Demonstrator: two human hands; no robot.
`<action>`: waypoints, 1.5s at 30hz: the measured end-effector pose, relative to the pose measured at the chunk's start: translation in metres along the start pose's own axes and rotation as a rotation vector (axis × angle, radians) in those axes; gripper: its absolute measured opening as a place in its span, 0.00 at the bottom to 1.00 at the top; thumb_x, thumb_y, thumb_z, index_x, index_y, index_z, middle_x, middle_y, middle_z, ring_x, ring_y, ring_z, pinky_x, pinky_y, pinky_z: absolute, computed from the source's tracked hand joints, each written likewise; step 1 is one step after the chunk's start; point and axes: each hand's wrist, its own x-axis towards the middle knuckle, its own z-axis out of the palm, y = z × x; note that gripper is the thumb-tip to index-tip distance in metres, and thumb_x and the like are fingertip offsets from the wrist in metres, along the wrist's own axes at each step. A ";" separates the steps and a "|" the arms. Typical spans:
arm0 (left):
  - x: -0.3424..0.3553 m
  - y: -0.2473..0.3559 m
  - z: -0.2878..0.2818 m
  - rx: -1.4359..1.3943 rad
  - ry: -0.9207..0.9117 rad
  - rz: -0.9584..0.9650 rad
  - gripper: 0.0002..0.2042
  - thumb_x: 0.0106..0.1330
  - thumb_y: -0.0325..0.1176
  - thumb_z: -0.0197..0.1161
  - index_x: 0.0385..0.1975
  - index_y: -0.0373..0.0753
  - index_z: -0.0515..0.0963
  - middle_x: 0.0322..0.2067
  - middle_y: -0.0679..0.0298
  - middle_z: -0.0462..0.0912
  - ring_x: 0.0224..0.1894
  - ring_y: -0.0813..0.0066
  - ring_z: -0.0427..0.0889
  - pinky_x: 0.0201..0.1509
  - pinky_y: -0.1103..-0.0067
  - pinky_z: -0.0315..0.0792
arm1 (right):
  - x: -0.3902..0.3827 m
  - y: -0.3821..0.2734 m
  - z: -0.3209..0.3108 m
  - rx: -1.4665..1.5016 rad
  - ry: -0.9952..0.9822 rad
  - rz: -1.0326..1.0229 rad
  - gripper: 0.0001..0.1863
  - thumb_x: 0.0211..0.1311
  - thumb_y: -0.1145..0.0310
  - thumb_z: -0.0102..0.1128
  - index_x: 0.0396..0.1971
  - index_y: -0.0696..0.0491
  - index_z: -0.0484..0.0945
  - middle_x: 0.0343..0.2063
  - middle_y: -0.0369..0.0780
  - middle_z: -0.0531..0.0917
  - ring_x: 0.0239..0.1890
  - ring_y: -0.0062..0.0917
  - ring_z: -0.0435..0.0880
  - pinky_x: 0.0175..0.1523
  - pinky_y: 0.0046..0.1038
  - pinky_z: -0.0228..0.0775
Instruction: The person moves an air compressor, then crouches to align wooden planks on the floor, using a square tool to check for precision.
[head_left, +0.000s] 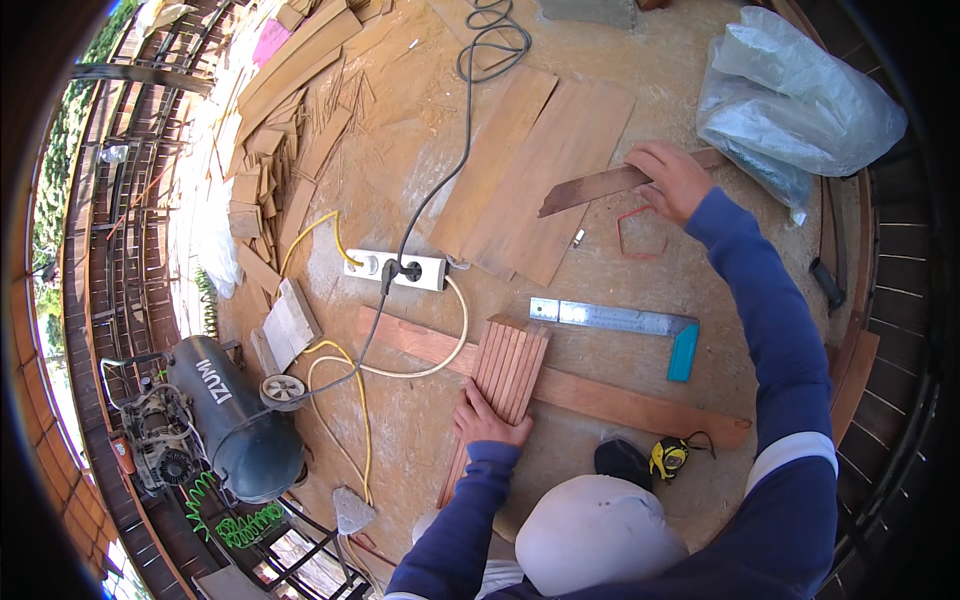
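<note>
My right hand [672, 180] reaches out to the upper right, its fingers wrapped round a dark brown wooden strip [590, 190]. The strip points left over the edge of two wide thin boards [555, 170] on the floor. Nearer to me, my left hand [488, 416] grips a stack of reddish wooden strips [512, 362], fingers on its left side and thumb to the right. That stack lies across a long flat reddish board [630, 402]. A try square [620, 318] with a steel blade and teal handle rests right of the stack.
A yellow tape measure [669, 458] lies by my knee. A white power strip [395, 270] with trailing cords is beyond the stack. At left stands a black air compressor [235, 420]. Wood offcuts [262, 180] pile up far left; a clear plastic bag [790, 100] sits far right.
</note>
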 end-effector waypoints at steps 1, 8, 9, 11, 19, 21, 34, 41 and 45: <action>0.000 -0.001 0.000 0.000 0.007 0.003 0.58 0.38 0.53 0.73 0.71 0.34 0.50 0.61 0.44 0.62 0.59 0.43 0.64 0.63 0.53 0.59 | 0.007 -0.019 -0.011 0.055 0.068 -0.048 0.21 0.55 0.68 0.66 0.49 0.54 0.74 0.42 0.46 0.78 0.48 0.42 0.78 0.53 0.39 0.71; -0.002 -0.003 -0.005 -0.007 -0.042 -0.039 0.59 0.37 0.51 0.74 0.71 0.35 0.50 0.60 0.43 0.63 0.59 0.44 0.65 0.63 0.55 0.58 | 0.038 -0.129 -0.039 0.787 0.012 0.065 0.23 0.60 0.65 0.65 0.53 0.58 0.72 0.38 0.49 0.82 0.39 0.44 0.82 0.47 0.38 0.73; 0.001 0.002 -0.006 -0.011 -0.041 -0.028 0.59 0.36 0.51 0.74 0.71 0.35 0.50 0.60 0.44 0.62 0.58 0.44 0.65 0.63 0.55 0.58 | 0.025 -0.128 -0.016 0.788 -0.050 0.116 0.24 0.61 0.65 0.64 0.54 0.58 0.72 0.39 0.50 0.82 0.41 0.45 0.82 0.47 0.38 0.73; 0.005 0.004 -0.006 -0.034 0.001 -0.004 0.57 0.36 0.51 0.74 0.70 0.36 0.54 0.58 0.46 0.64 0.57 0.46 0.66 0.63 0.56 0.57 | -0.005 -0.127 0.040 0.750 -0.128 0.153 0.24 0.61 0.67 0.63 0.57 0.58 0.73 0.42 0.52 0.82 0.43 0.46 0.82 0.49 0.39 0.72; 0.001 -0.002 0.001 0.008 0.002 -0.016 0.58 0.35 0.52 0.74 0.70 0.35 0.53 0.60 0.44 0.63 0.57 0.45 0.66 0.63 0.56 0.57 | -0.038 -0.163 0.151 0.750 -0.298 0.210 0.23 0.63 0.73 0.55 0.59 0.55 0.74 0.44 0.54 0.82 0.47 0.49 0.80 0.53 0.41 0.72; 0.003 0.000 0.001 0.018 -0.003 -0.007 0.58 0.35 0.52 0.74 0.70 0.34 0.53 0.61 0.44 0.62 0.58 0.45 0.66 0.63 0.56 0.57 | -0.041 -0.169 0.159 0.705 -0.324 0.212 0.23 0.63 0.74 0.55 0.59 0.53 0.74 0.44 0.54 0.81 0.47 0.49 0.79 0.53 0.42 0.71; 0.005 0.002 0.000 0.015 -0.034 -0.007 0.60 0.35 0.49 0.74 0.72 0.34 0.48 0.61 0.45 0.62 0.58 0.44 0.64 0.63 0.54 0.56 | -0.038 -0.163 0.162 0.765 -0.289 0.308 0.21 0.65 0.70 0.54 0.59 0.51 0.75 0.41 0.52 0.82 0.46 0.47 0.80 0.53 0.41 0.72; 0.004 0.000 0.003 0.001 -0.008 0.002 0.60 0.35 0.49 0.75 0.72 0.35 0.49 0.60 0.46 0.62 0.58 0.45 0.64 0.63 0.55 0.56 | -0.036 -0.168 0.150 0.735 -0.299 0.261 0.22 0.65 0.71 0.53 0.59 0.51 0.75 0.43 0.52 0.82 0.47 0.46 0.80 0.55 0.41 0.71; 0.004 -0.002 0.001 0.008 -0.015 0.012 0.60 0.35 0.49 0.75 0.72 0.35 0.49 0.60 0.45 0.62 0.58 0.45 0.64 0.63 0.54 0.57 | -0.028 -0.158 0.145 0.752 -0.357 0.343 0.22 0.64 0.71 0.54 0.60 0.52 0.74 0.43 0.53 0.82 0.47 0.48 0.80 0.55 0.41 0.71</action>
